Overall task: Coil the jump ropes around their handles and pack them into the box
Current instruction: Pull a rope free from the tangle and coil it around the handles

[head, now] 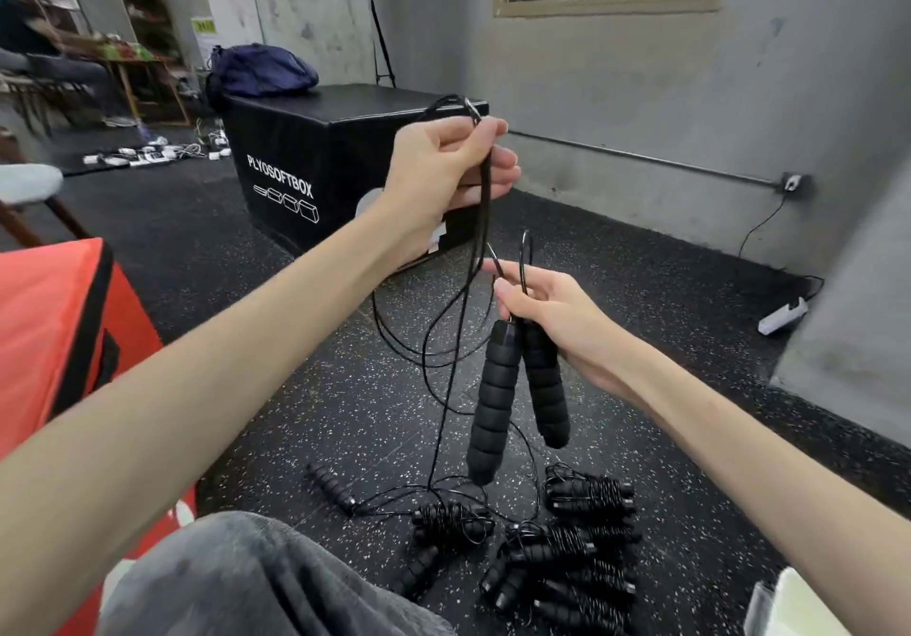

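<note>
left hand: raised above and a little left of the other, fingers curled round a doubled bight of the thin black jump rope cord, which hangs down from its grip.
right hand: lower, fingers pinched on the tops of the two black ribbed foam handles, which hang side by side with their butts pointing at the floor.
hands together or apart: apart, each clamped on its own part of the same rope, with cord running between them.
risk, tangling: the slack falls in wide loops below the hands and trails to the floor; my guess is that winding now could drag it across the wound bundles and snag them.
risk, slipping: the handles are held only at their caps, so a pull from the upper hand could twist them apart or tug one free.
risk, loose coil: the cord looks springy, so turns laid without tension may spring off the foam.
risk, wrong rope: a single black foam handle lies on the floor below the left hand, its cord close to the hanging slack; the two could be caught up together.
rope in hand: thin, glossy, black, not yet wound.
finished ropes: several black coiled rope bundles lie on the black speckled rubber floor beneath the right hand, cord wrapped tightly round paired handles.
box: the orange fabric box stands left of the left forearm; its inside is not in view.
</note>
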